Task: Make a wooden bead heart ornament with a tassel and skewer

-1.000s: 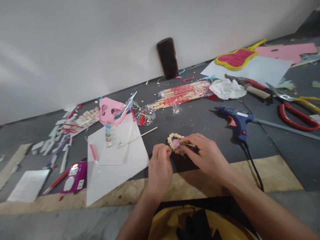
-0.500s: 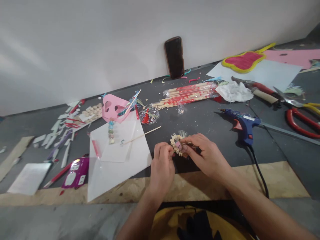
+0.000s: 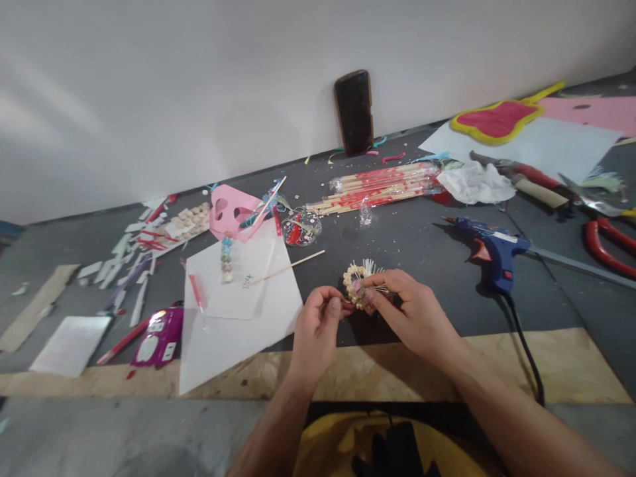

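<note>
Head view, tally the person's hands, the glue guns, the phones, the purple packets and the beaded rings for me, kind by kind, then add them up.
Left hand and right hand: 2
Blue glue gun: 1
Phone: 1
Purple packet: 1
Beaded ring at the fingers: 1
Total: 6

A small beaded ring [image 3: 354,273] of pale, cream-coloured rounded beads is held near the middle of the worktop's near side, its open face showing. A pink piece [image 3: 356,285] shows inside it, partly covered by the thumb of the right hand [image 3: 415,311], which pinches the ring's right side. Thin pale strands [image 3: 370,267] fan out at its far right. The left hand's [image 3: 318,324] fingertips are at its near left edge; whether they grip is unclear.
</note>
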The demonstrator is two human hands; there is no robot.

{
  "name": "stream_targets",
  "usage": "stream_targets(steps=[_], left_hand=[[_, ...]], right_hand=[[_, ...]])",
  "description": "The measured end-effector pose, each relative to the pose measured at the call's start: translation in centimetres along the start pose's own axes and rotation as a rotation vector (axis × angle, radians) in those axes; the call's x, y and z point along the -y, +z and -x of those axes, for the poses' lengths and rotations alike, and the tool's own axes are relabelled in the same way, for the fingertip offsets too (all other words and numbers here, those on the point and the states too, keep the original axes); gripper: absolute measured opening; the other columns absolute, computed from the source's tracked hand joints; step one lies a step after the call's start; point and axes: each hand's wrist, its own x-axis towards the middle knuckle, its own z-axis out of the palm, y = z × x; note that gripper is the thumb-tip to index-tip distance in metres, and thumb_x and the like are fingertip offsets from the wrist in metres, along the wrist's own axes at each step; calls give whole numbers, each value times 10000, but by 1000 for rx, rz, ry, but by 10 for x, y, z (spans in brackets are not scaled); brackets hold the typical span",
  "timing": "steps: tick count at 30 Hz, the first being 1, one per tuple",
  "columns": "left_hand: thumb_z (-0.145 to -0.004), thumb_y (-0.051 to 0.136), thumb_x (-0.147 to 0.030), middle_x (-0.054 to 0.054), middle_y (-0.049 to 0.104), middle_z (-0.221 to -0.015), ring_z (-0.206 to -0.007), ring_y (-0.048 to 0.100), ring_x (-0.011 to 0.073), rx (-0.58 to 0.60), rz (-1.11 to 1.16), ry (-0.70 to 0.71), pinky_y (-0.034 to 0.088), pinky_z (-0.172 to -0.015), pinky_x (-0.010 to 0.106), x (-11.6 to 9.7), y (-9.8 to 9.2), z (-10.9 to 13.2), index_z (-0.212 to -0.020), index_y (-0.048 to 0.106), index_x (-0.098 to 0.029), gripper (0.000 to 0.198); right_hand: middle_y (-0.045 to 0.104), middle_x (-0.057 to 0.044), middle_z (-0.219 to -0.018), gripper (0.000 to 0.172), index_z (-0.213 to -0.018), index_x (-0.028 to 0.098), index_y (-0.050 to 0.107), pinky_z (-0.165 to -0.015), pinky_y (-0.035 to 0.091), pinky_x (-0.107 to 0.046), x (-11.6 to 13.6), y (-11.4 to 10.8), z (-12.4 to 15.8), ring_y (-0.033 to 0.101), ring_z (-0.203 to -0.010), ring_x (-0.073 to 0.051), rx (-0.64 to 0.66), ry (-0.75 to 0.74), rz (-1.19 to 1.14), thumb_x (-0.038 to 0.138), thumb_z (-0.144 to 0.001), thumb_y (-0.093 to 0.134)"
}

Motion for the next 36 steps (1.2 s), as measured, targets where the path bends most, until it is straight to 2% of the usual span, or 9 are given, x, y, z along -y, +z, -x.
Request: stream_targets(steps=[3, 9, 13, 16, 22, 26, 31, 36], left_hand=[[-877, 523, -354, 7, 584, -855, -838, 630, 146, -27, 42, -32, 527, -805, 322, -2, 1, -3, -958, 477, -184, 194], [-801, 608, -269, -40, 509, -811, -661, 618, 89, -48, 48, -31, 550, -703, 281, -2, 3, -13, -961, 449, -194, 238], [-747, 633, -191, -38, 503, -875, -650, 636, 78, -78, 12, -52, 543, -680, 254, -2, 4, -16, -976, 457, -204, 289], [-738, 624, -176, -29, 511, -914, -655, 645, 78, -89, -3, -48, 539, -680, 249, -3, 5, -15, -984, 465, -206, 294], [-750, 589, -162, -6, 543, -977, -701, 662, 88, -93, -28, -30, 512, -654, 211, -7, 5, -14, -979, 471, -205, 261], [-745, 588, -156, -12, 553, -980, -680, 648, 69, -94, -30, -30, 498, -651, 196, -9, 4, -13, -974, 472, -207, 262], [-733, 591, -146, -19, 563, -942, -658, 630, 61, -88, -37, -62, 489, -664, 204, -11, 2, -12, -955, 472, -202, 257], [-725, 612, -157, -11, 564, -944, -695, 645, 84, -67, -17, -82, 503, -701, 237, -9, -1, -10, -970, 470, -203, 288]], right_hand=[[697, 10, -864, 133, -925, 261, 653, -704, 481, -302, -1, 0, 0, 644, -792, -161, 1, -13, 9, 259, -879, 529], [694, -1, -898, 128, -910, 250, 647, -723, 476, -303, -4, 2, 1, 639, -822, -168, 9, -32, 9, 239, -876, 525], [689, -7, -883, 132, -913, 254, 640, -738, 466, -319, -5, 0, 0, 632, -832, -176, -9, -62, 36, 242, -874, 514], [687, -17, -892, 141, -933, 254, 623, -770, 445, -359, -5, -2, 1, 615, -849, -196, -18, -112, 140, 222, -853, 512], [667, -85, -1031, 474, -1204, 215, 501, -904, 348, -482, -8, 0, 4, 542, -1005, -272, -30, -227, 383, 321, -765, 644], [677, -82, -993, 385, -1167, 222, 530, -923, 316, -488, -8, 2, 3, 548, -988, -258, -16, -282, 438, 291, -799, 615], [699, -11, -869, 216, -1047, 253, 594, -961, 270, -467, -5, 3, 3, 598, -904, -208, -23, -310, 401, 240, -832, 586], [695, -10, -868, 201, -1024, 241, 607, -957, 276, -447, -5, 5, 3, 612, -866, -191, -55, -317, 388, 226, -824, 593]])
